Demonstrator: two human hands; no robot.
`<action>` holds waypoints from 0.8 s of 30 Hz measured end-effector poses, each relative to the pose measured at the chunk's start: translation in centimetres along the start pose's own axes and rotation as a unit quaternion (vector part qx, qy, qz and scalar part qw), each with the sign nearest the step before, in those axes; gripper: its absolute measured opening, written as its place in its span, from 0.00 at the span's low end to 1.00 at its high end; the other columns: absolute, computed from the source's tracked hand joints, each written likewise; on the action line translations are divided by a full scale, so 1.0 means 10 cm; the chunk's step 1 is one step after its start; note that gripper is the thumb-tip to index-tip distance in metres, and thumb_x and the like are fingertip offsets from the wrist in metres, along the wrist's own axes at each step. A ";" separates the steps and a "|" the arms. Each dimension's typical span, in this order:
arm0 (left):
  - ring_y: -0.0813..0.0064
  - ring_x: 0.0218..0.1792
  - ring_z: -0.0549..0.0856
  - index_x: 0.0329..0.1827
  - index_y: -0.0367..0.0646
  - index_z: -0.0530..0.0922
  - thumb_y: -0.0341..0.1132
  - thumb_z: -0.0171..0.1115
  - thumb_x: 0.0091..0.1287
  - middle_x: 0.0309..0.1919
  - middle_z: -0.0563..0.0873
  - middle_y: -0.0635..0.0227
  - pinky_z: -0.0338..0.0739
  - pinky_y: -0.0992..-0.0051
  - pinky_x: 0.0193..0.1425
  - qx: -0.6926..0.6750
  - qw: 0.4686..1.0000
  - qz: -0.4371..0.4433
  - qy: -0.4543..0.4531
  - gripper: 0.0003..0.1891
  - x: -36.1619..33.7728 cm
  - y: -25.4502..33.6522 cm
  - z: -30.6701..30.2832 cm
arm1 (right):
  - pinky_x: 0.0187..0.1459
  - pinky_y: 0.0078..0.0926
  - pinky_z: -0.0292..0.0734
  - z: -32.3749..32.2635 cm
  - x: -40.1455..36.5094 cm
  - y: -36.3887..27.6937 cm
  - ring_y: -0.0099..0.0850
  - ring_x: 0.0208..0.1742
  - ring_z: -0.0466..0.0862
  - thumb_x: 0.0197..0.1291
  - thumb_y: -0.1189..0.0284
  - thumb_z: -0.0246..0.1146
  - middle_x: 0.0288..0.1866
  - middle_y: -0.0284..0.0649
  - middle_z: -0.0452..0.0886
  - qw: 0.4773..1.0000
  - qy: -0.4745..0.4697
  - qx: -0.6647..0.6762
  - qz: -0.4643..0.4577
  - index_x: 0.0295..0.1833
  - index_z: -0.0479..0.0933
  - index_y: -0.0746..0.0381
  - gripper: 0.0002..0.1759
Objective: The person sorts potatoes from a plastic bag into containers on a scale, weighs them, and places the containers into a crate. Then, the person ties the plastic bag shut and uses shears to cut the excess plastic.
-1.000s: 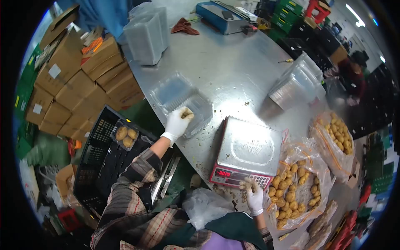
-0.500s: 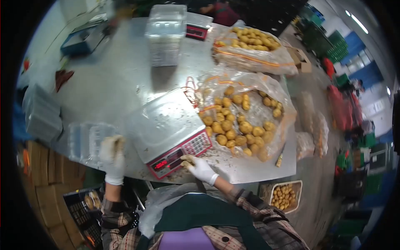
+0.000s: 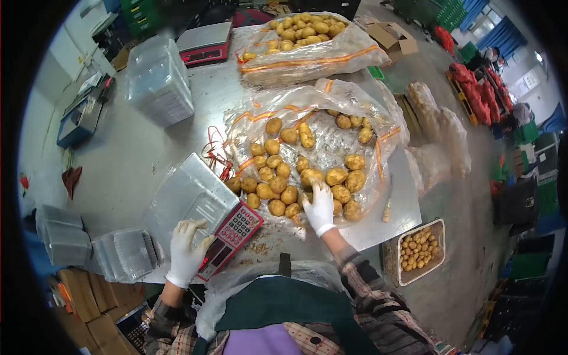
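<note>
Touching the scale (image 3: 190, 198) at its near corner, left hand (image 3: 188, 251) spread; right hand (image 3: 320, 208) spread on potatoes (image 3: 336, 176) by table (image 3: 378, 229) edge.

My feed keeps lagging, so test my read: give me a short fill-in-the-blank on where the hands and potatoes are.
1. The right hand rests on the ___ in the open bag.
2. The left hand touches the ___ that has a red keypad.
3. Both hands wear ___ gloves.
Missing words: potatoes; scale; white.
</note>
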State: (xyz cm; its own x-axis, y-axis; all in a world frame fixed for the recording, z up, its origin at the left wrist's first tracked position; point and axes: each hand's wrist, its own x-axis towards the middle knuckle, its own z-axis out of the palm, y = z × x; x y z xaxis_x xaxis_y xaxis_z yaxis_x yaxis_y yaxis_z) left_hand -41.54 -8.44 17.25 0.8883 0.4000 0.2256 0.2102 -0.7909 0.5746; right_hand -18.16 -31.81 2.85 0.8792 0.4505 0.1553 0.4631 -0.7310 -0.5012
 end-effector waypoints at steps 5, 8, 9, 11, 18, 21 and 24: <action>0.64 0.49 0.82 0.52 0.40 0.78 0.30 0.66 0.59 0.41 0.84 0.61 0.73 0.67 0.56 -0.188 0.977 -0.067 -0.078 0.17 0.85 0.35 0.80 | 0.63 0.40 0.67 0.24 0.59 0.27 0.48 0.62 0.73 0.48 0.63 0.70 0.63 0.49 0.72 0.985 -0.121 -0.126 -0.013 0.66 0.67 0.61 0.38; 0.63 0.60 0.78 0.66 0.38 0.68 0.32 0.66 0.62 0.55 0.80 0.53 0.68 0.70 0.66 -0.295 0.931 -0.128 -0.174 0.28 1.21 0.48 1.41 | 0.62 0.43 0.69 0.31 0.83 0.41 0.54 0.59 0.74 0.51 0.55 0.68 0.57 0.57 0.76 0.982 -0.158 0.043 0.093 0.63 0.69 0.64 0.37; 0.61 0.61 0.77 0.70 0.38 0.64 0.33 0.67 0.61 0.59 0.77 0.51 0.67 0.69 0.67 -0.307 0.927 -0.117 -0.183 0.34 1.27 0.48 1.63 | 0.64 0.40 0.68 0.30 0.81 0.45 0.55 0.61 0.73 0.57 0.56 0.65 0.60 0.60 0.74 0.958 -0.106 0.237 0.123 0.62 0.68 0.69 0.34; 0.59 0.65 0.73 0.74 0.38 0.57 0.34 0.70 0.58 0.63 0.74 0.50 0.66 0.68 0.69 -0.170 0.970 0.011 -0.173 0.42 1.36 0.62 1.84 | 0.65 0.35 0.67 0.51 0.71 0.63 0.49 0.64 0.73 0.63 0.61 0.60 0.63 0.60 0.72 0.871 -0.099 0.465 0.126 0.63 0.68 0.72 0.30; 0.78 0.49 0.79 0.57 0.41 0.75 0.26 0.63 0.61 0.48 0.80 0.69 0.74 0.77 0.57 -0.445 0.841 -0.207 -0.227 0.19 1.45 0.79 1.98 | 0.60 0.36 0.71 -0.58 0.72 0.87 0.47 0.56 0.79 0.60 0.63 0.62 0.54 0.57 0.78 0.962 -0.162 0.194 0.102 0.60 0.71 0.71 0.28; 0.77 0.44 0.82 0.54 0.40 0.75 0.29 0.57 0.66 0.43 0.81 0.66 0.79 0.77 0.49 -0.569 0.734 -0.320 -0.187 0.14 1.42 0.64 1.93 | 0.51 0.39 0.77 -0.49 0.66 1.38 0.48 0.46 0.82 0.54 0.62 0.67 0.41 0.53 0.81 0.978 0.005 -0.179 0.103 0.57 0.71 0.69 0.30; 0.73 0.42 0.83 0.52 0.39 0.74 0.29 0.51 0.69 0.42 0.82 0.62 0.81 0.75 0.47 -0.636 0.668 -0.343 -0.178 0.10 1.42 0.65 1.86 | 0.52 0.40 0.77 -0.38 0.62 1.49 0.49 0.49 0.80 0.48 0.61 0.70 0.48 0.52 0.80 0.964 -0.087 -0.132 0.214 0.60 0.69 0.68 0.36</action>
State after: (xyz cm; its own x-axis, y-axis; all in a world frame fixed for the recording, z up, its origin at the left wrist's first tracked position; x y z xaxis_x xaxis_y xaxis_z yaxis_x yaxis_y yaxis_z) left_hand -20.00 -16.52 9.52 0.8499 0.1520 -0.5045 0.3013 0.6453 0.7020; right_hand -5.40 -41.83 -0.40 0.9747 0.1401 -0.1743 0.0939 -0.9638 -0.2494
